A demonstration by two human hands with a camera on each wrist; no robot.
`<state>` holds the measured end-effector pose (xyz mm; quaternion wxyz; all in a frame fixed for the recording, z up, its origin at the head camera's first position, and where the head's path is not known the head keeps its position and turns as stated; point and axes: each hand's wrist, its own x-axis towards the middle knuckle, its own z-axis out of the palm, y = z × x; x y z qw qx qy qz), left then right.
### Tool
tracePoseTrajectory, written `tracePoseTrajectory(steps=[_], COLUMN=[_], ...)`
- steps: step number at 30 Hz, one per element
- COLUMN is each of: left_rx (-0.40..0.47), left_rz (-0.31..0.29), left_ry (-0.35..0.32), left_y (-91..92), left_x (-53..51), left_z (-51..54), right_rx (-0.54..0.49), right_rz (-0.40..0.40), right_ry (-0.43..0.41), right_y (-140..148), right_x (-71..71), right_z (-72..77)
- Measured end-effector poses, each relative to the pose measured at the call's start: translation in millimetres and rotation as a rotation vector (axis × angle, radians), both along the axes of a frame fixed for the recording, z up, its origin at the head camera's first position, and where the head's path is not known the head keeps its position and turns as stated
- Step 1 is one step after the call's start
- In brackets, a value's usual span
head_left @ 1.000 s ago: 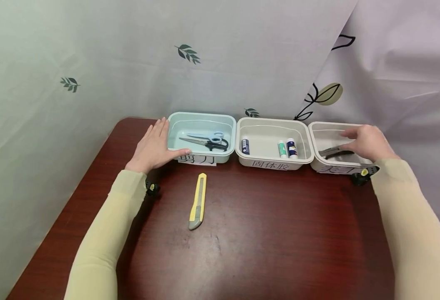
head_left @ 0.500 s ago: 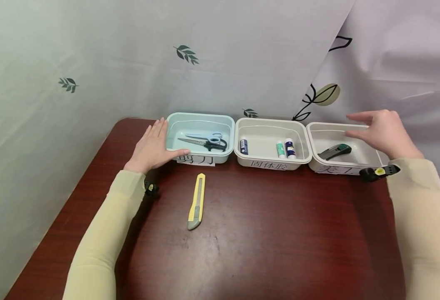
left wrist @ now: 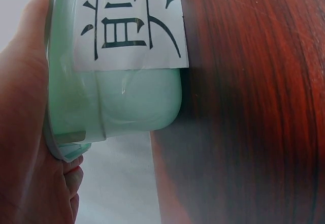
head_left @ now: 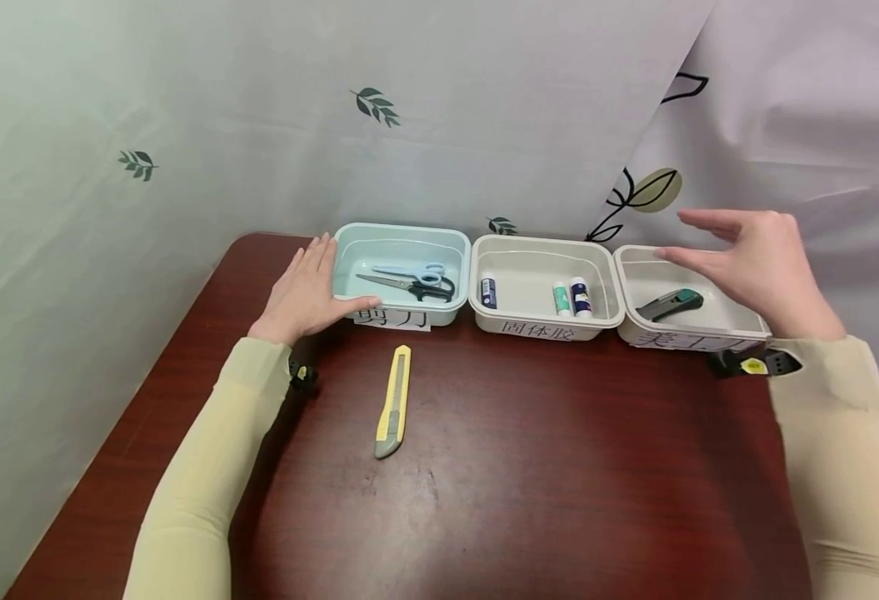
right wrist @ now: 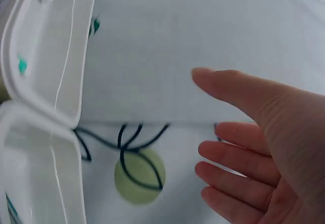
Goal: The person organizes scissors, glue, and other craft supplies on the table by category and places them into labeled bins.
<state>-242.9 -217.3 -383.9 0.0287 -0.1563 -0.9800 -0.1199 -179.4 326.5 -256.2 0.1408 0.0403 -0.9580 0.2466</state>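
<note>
My left hand (head_left: 298, 293) rests against the left end of the light blue bin (head_left: 349, 310), fingers straight and thumb along its front rim. Inside that bin lie black-handled scissors (head_left: 432, 289) and light blue scissors (head_left: 430, 273). Above the right-hand cream bin (head_left: 626, 275) hovers my right hand (head_left: 765, 262), holding nothing, its thumb and fingers spread apart. A dark utility knife with a green end (head_left: 670, 305) lies in that bin. On the table in front of the blue bin is a yellow utility knife (head_left: 393, 402).
Between the two outer bins stands another cream bin (head_left: 517, 287) with several glue sticks (head_left: 580, 297). Paper labels with handwriting are on the bin fronts. A patterned cloth (head_left: 259, 125) hangs behind the dark red-brown table (head_left: 559, 467).
My right hand has let go of the dark utility knife in the right bin and risen out of it, fingers spreading. The left hand has stayed in place.
</note>
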Motion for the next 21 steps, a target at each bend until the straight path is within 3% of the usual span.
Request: tracePoseTrajectory(steps=[9,17,21], left_rx=[-0.004,-0.007,-0.014], left_rz=[0.002,0.003,0.002], left_ry=[-0.006,-0.009,-0.01], left_y=[1.2,0.9,0.7], left_x=[0.2,0.1,-0.7], left_z=[1.3,0.7,1.2], right_rx=[-0.089,-0.085,-0.047], right_rz=[0.058,0.192,0.267], right_ry=[0.021,0.076,0.133], right_y=[-37,-68,-87], right_x=[11.4,20.7,24.7], right_z=[-1.8,-3.9,-12.2])
